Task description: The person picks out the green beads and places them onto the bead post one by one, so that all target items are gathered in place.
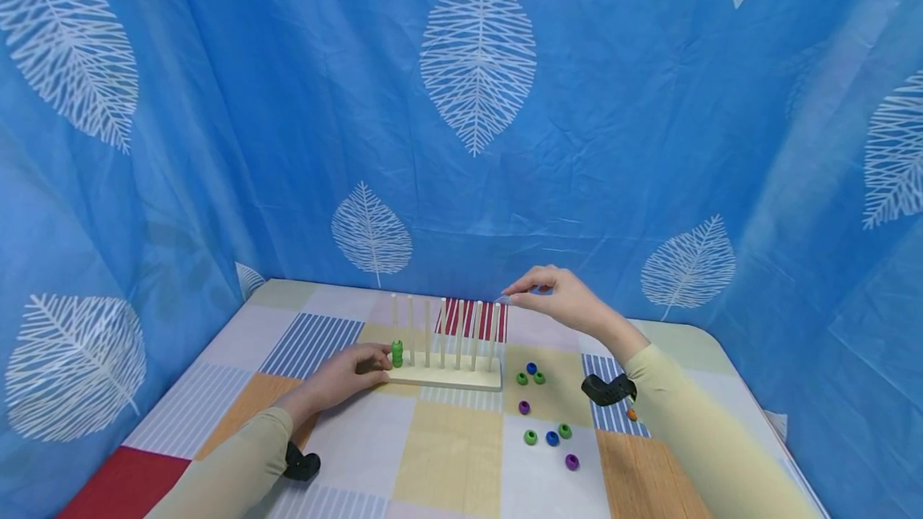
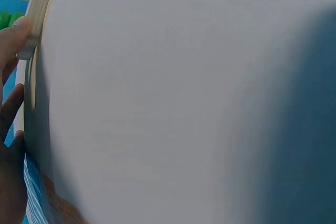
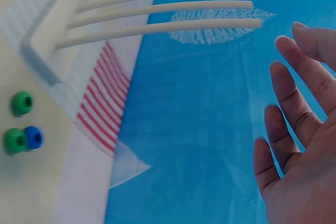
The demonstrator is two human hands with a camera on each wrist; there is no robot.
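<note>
A pale wooden rack (image 1: 447, 377) with several upright pegs stands on the table, green beads (image 1: 397, 353) stacked on its leftmost peg. My left hand (image 1: 351, 375) grips the rack's left end, with thumb and fingers on the base (image 2: 39, 11). Raised above and right of the rack's right end is my right hand (image 1: 558, 295); in the right wrist view that hand (image 3: 310, 114) is empty, fingers apart and slightly bent, near the peg tips. Loose green, blue and purple beads lie right of the rack, among them a blue bead (image 1: 531, 368) and a purple bead (image 1: 524, 407).
Under everything is a patchwork tablecloth (image 1: 450, 455). An orange bead (image 1: 631, 415) lies near the right wrist's black band. Blue curtains (image 1: 577, 142) with white leaf prints hang behind and at both sides of the table.
</note>
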